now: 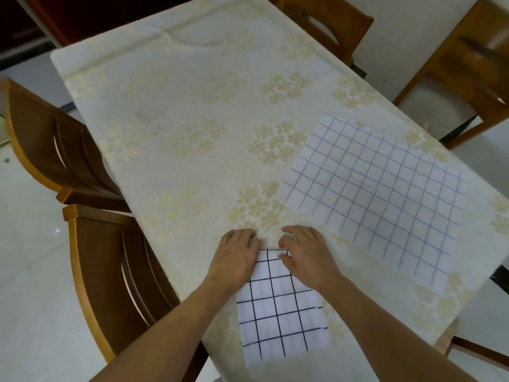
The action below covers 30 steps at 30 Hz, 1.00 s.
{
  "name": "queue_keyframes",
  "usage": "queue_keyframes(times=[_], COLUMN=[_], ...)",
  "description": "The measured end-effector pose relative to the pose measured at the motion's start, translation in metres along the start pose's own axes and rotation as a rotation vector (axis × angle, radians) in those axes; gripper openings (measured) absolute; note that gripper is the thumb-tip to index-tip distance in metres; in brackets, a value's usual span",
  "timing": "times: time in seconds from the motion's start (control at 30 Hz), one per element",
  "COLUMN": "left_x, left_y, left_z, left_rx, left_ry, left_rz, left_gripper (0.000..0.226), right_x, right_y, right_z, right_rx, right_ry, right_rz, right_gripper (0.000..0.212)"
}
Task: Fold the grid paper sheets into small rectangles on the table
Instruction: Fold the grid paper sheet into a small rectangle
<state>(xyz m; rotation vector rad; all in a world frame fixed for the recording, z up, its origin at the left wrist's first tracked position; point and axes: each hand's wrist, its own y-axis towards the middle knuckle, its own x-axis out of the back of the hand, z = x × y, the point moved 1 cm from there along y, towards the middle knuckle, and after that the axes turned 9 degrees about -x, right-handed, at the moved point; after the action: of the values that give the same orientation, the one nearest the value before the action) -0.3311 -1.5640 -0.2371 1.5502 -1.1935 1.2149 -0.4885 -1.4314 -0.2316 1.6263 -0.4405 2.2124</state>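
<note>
A folded white sheet with a dark grid lies near the table's front edge, long side running away from me. My left hand rests palm down on its far left corner, fingers flat and apart. On the far right corner my right hand presses with fingers curled at the far edge. Neither hand lifts the paper off the cloth. A second, larger sheet with a pale blue grid lies flat and unfolded to the right, apart from both hands.
The table wears a cream cloth with a flower pattern. Two wooden chairs stand along its left side, another chair at the far end and one at the right. The floor is pale tile.
</note>
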Motion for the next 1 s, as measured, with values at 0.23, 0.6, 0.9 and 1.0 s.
queue_keyframes(times=[0.23, 0.6, 0.9, 1.0], left_x=[0.011, 0.095, 0.162, 0.143], left_y=[0.001, 0.04, 0.019, -0.007], left_z=[-0.003, -0.01, -0.059, -0.08], left_rx=[-0.017, 0.058, 0.006, -0.008], left_ry=[-0.016, 0.05, 0.153, 0.153], left_rz=[-0.076, -0.303, -0.465, -0.458], left_gripper=[0.023, 0.021, 0.014, 0.015], right_x=[0.003, 0.077, 0.143, 0.129], right_y=[0.002, 0.032, -0.005, -0.041], right_z=[0.003, 0.009, 0.024, 0.023], right_rx=[0.014, 0.085, 0.115, 0.116], right_ry=[-0.022, 0.008, 0.029, 0.043], right_rz=[-0.014, -0.345, -0.526, -0.488], right_gripper=[0.005, 0.006, 0.008, 0.011])
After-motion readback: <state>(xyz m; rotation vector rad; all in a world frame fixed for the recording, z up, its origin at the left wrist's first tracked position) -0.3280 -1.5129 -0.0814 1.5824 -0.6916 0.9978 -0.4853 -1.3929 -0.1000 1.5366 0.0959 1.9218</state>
